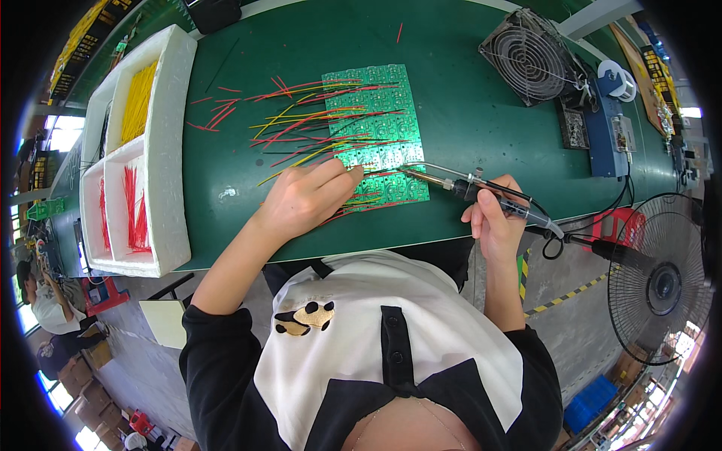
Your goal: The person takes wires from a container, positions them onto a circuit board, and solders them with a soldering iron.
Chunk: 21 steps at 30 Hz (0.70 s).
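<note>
A panel of green circuit boards lies on the green table. Red, yellow and black wires run leftward from it in loose rows. My right hand is closed round a soldering iron, with a thin metal tube fixed along its front. The iron's tip touches or hovers just over the panel's lower part; I cannot tell which. Over the panel's lower left, my left hand has its fingers pinched together, a short way left of the tip. Whatever lies between those fingertips is hidden.
A white foam box at the left holds yellow wires and red wires in compartments. Loose wire pieces lie beside it. Far right stand a square fan and a blue device with a spool. A round fan stands off the table.
</note>
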Tool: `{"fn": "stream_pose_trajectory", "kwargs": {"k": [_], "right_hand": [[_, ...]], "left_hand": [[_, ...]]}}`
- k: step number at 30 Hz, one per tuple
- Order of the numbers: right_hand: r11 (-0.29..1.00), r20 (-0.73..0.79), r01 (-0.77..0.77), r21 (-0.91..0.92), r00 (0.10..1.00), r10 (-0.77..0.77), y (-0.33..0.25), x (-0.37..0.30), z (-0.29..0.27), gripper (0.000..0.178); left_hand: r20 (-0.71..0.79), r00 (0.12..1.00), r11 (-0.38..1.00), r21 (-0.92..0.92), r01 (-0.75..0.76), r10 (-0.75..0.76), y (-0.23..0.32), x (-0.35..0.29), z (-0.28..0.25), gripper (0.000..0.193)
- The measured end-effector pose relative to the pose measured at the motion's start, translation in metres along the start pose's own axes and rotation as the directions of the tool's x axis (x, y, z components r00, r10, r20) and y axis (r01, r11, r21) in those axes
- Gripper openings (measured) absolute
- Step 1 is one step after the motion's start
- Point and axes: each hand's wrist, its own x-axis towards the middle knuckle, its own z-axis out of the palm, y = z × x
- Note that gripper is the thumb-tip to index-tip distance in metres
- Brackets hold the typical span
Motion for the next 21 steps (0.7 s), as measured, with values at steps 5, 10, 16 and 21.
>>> {"fn": "stream_pose_trajectory", "kwargs": {"k": [5, 10, 16, 21], "right_hand": [[1.000, 0.006, 0.002, -0.011, 1.000, -0.001, -0.0001, -0.0003, 0.0005, 0.016], [1.000, 0.007, 0.009, -0.024, 1.000, -0.009, 0.0003, -0.0002, 0.0006, 0.015], [1.000, 0.018, 0.009, 0.000, 1.000, -0.009, -0.0008, 0.0002, 0.0004, 0.015], [0.990, -0.095, 0.000, 0.143, 0.995, 0.014, -0.0049, 0.0037, 0.0023, 0.015]], "left_hand": [[0.002, 1.000, 1.000, 0.000, -0.001, 0.001, -0.0002, -0.0004, 0.0006, 0.020], [0.004, 1.000, 1.000, 0.006, 0.007, -0.007, 0.0008, 0.0000, -0.0002, 0.018], [0.002, 1.000, 1.000, -0.001, 0.014, -0.014, 0.0010, 0.0001, -0.0008, 0.017], [-0.001, 1.000, 1.000, 0.014, 0.012, -0.012, 0.0011, 0.0001, -0.0013, 0.017]]}}
